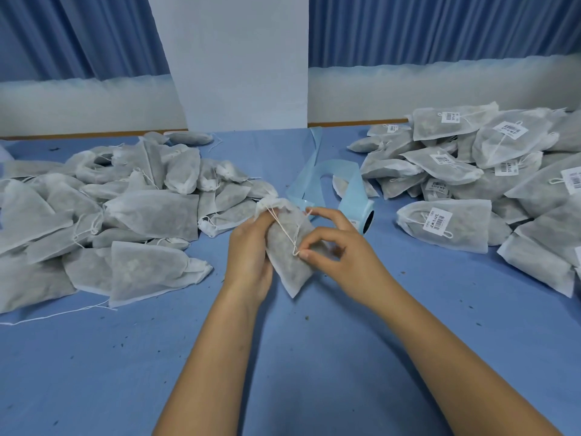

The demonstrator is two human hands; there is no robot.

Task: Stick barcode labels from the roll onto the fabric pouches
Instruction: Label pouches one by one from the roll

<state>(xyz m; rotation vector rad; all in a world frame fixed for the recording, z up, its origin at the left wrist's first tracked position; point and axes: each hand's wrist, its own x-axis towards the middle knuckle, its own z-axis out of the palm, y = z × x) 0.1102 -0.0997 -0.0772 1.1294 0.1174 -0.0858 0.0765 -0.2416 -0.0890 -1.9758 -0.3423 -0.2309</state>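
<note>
My left hand (pixel 251 247) grips a grey-white fabric pouch (pixel 289 265) by its left side, just above the blue table. The pouch's gathered neck points away from me and its drawstring (pixel 284 229) runs down its face. My right hand (pixel 333 247) pinches the end of that drawstring between thumb and forefinger, with the other fingers spread. The label roll (pixel 361 217), pale blue with a dark core, lies just behind my right hand. Its empty backing strip (pixel 314 171) trails off toward the far wall. No label shows on the held pouch.
A heap of unlabelled pouches (pixel 125 209) covers the left side of the blue table (pixel 125 357). A heap of pouches bearing barcode labels (pixel 471 171) fills the right side. Loose thread (pixel 56 313) lies at the left front. A white pillar and blue curtains stand behind.
</note>
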